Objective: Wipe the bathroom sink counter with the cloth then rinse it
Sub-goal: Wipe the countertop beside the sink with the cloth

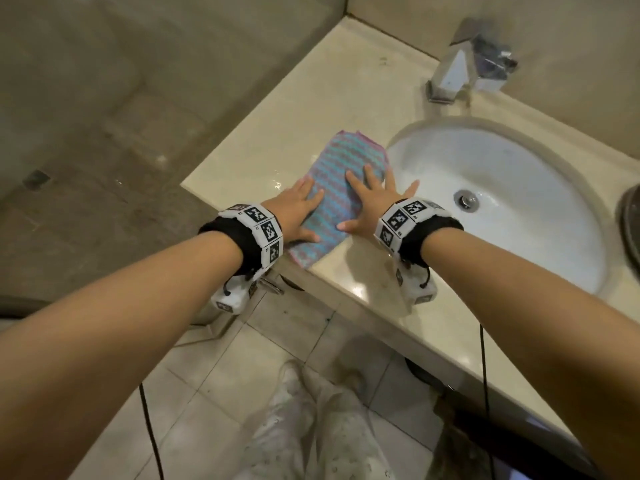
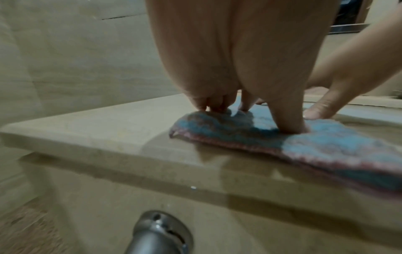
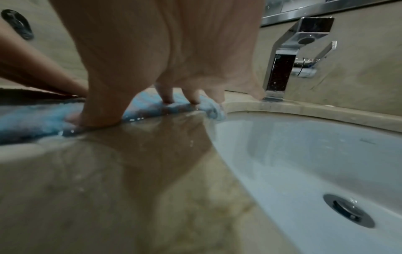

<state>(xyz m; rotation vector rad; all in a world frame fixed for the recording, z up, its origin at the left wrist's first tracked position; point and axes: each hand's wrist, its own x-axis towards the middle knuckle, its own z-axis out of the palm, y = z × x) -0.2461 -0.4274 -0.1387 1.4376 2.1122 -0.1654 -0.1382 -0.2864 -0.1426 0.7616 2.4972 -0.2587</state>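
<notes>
A blue and pink striped cloth (image 1: 341, 188) lies flat on the beige stone counter (image 1: 287, 126), left of the white sink basin (image 1: 512, 188). My left hand (image 1: 298, 211) presses flat on the cloth's left side, fingers spread. On its right side my right hand (image 1: 372, 199) presses down with straight fingers, little finger near the basin rim. In the left wrist view the left hand (image 2: 234, 103) pushes its thumb into the cloth (image 2: 315, 144). In the right wrist view the right hand (image 3: 169, 96) rests on the wet cloth (image 3: 39, 120) beside the basin (image 3: 304, 154).
A chrome faucet (image 1: 467, 64) stands at the back of the counter, behind the basin; the drain (image 1: 466, 199) sits at the basin's bottom. A dark round object (image 1: 630, 223) shows at the right edge. A metal handle (image 2: 158, 232) sticks out below the counter front. Tiled floor lies below.
</notes>
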